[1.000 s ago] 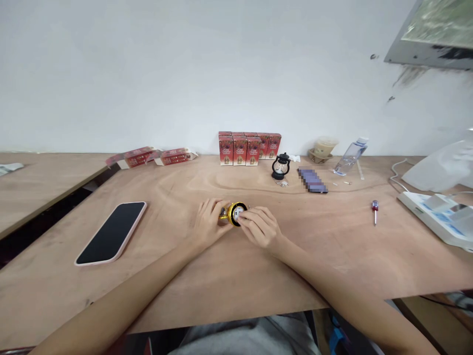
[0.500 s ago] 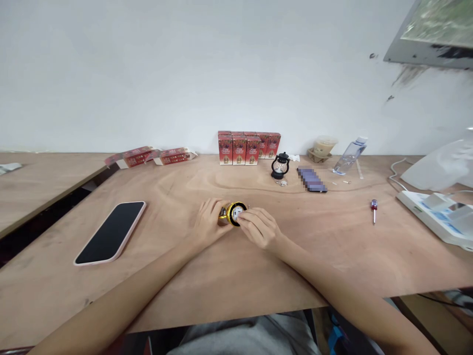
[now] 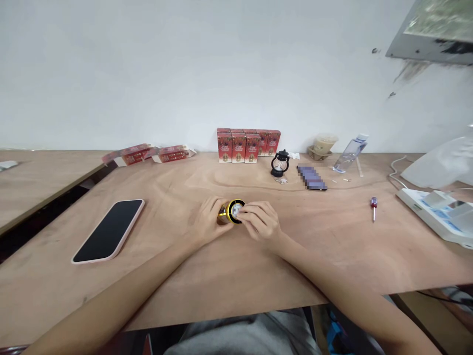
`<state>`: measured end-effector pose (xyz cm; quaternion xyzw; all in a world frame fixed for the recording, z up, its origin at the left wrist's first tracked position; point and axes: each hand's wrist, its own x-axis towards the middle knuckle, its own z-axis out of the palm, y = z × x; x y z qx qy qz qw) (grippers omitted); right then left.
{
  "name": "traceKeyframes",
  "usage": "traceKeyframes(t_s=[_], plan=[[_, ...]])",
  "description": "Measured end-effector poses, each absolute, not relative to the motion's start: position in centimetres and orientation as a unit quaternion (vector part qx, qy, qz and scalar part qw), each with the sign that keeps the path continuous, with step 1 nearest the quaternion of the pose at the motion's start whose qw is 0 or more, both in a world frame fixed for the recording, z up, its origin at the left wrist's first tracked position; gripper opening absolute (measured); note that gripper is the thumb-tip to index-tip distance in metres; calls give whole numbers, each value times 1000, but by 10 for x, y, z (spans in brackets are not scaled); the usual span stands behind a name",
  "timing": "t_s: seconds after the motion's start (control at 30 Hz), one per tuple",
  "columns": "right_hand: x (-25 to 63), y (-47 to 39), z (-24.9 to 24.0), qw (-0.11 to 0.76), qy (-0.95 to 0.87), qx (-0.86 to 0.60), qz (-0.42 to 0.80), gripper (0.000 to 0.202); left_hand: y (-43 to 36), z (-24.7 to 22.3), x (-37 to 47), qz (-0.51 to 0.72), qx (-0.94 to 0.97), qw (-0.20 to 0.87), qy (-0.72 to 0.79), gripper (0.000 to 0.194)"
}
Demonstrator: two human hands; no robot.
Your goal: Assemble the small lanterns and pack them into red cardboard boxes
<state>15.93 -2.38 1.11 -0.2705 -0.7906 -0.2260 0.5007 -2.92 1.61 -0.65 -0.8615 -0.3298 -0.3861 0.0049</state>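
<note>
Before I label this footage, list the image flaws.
Head view: wide-angle stretch toward the edges; white plastic at right looks smeared; purple phone screen pixelated; soft, even light on the wall; details inside the gold-rimmed lantern too small to read.

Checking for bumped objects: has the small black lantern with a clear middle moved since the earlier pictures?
No. Judged against the red cardboard boxes, the black lantern keeps its place beside their right end; only the view shifted slightly.
</note>
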Motion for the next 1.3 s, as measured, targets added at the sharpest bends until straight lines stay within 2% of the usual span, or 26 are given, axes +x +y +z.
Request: traceKeyframes(t_s=[0.17, 0.3, 0.47, 0.53, 0.63, 0.77, 0.9, 1.03, 1.17, 1.23, 1.3], plan=[[162, -25, 14, 488, -791, -271, -250, 16, 15, -5, -29, -394, -862, 27, -316, 33], [162, -26, 15, 519, -784, -292, -175, 14, 12, -3, -30, -397, -864, 48, -306, 32], [161, -26, 17, 555, -751, -350, 67, 5, 10, 0, -30, -399, -864, 62, -301, 33], [160, -23, 14, 567, -709, -354, 225, 19, 10, 0, -31, -392, -866, 66, -302, 34], [159, -17, 7, 540, -633, -331, 444, 41, 12, -3, -32, -386, -870, 69, -299, 34], [156, -14, 1, 515, -573, -324, 550, 40, 15, -6, -35, -385, -876, 103, -273, 36], [152, -16, 1, 520, -548, -328, 567, 39, 15, -4, -36, -371, -881, 128, -266, 33], [153, -13, 4, 537, -566, -342, 525, 31, 13, 0, -34, -369, -873, 107, -300, 29], [170, -3, 6, 540, -616, -437, 371, 26, 17, -3, -35, -376, -856, 42, -351, 30], [180, 2, 6, 486, -670, -498, 258, 20, 23, -6, -36, -415, -814, -20, -406, 30], [187, 4, 5, 396, -722, -543, 167, 26, 28, -10, -36, -468, -756, -89, -448, 36]])
